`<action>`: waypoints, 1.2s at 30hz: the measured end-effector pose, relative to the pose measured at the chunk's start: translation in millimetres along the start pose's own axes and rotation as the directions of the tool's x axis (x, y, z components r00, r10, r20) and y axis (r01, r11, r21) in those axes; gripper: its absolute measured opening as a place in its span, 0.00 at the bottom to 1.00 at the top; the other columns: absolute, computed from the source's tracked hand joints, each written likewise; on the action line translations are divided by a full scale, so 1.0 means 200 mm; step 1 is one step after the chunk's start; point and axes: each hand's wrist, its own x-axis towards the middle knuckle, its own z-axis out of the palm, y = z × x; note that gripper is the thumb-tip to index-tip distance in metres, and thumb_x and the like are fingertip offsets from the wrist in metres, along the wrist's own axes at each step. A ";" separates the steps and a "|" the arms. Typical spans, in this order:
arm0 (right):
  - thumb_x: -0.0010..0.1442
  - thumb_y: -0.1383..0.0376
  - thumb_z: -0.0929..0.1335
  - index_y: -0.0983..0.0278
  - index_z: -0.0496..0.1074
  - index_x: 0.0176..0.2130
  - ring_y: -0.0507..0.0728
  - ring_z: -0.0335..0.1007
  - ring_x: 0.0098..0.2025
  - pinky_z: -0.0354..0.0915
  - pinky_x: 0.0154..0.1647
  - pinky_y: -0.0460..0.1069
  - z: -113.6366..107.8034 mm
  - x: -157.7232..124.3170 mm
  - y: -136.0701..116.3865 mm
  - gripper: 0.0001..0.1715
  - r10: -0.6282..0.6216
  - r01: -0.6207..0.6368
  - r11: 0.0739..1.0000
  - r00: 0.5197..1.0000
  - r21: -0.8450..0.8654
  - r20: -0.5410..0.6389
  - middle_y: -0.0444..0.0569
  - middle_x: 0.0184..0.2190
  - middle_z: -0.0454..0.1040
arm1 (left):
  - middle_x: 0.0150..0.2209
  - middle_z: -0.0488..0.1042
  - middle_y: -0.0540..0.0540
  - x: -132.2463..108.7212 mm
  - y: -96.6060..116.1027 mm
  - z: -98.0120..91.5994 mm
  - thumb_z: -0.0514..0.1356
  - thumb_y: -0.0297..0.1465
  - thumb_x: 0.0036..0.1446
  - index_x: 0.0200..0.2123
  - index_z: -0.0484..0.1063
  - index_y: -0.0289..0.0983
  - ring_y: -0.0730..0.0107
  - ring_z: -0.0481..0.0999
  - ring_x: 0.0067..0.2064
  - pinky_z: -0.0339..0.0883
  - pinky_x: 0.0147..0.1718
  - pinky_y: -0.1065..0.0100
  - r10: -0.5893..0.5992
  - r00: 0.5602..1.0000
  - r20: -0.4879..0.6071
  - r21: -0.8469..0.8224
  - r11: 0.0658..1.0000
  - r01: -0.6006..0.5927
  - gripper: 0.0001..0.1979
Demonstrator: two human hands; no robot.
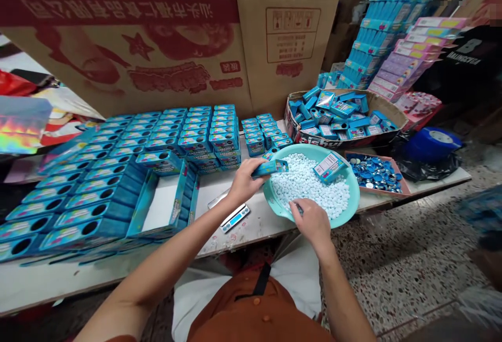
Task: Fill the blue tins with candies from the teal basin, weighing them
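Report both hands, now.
Left hand: closed, holding a small blue box.
Right hand: curled against the candies; cannot tell if holding any.

The right hand's fingers (pixel 300 210) — half hidden among the pale candies (pixel 309 187) (grip unclear).

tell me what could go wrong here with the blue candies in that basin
The teal basin sits near the front edge of the table, heaped with pale blue candies, so a knock could spill them. The bare right hand is touching the candies, a possible hygiene concern. The digital scale lies beside the left forearm, which might bump it while the left hand handles the blue box.
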 end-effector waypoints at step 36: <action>0.66 0.57 0.60 0.62 0.77 0.39 0.56 0.73 0.40 0.58 0.39 0.47 0.00 0.00 0.01 0.19 0.024 -0.024 1.000 1.000 -0.001 0.017 0.49 0.37 0.79 | 0.49 0.76 0.44 0.09 0.11 -0.06 0.61 0.25 0.52 0.50 0.70 0.40 0.58 0.72 0.50 0.63 0.51 0.54 0.137 0.976 0.172 0.140 0.977 -0.161 0.21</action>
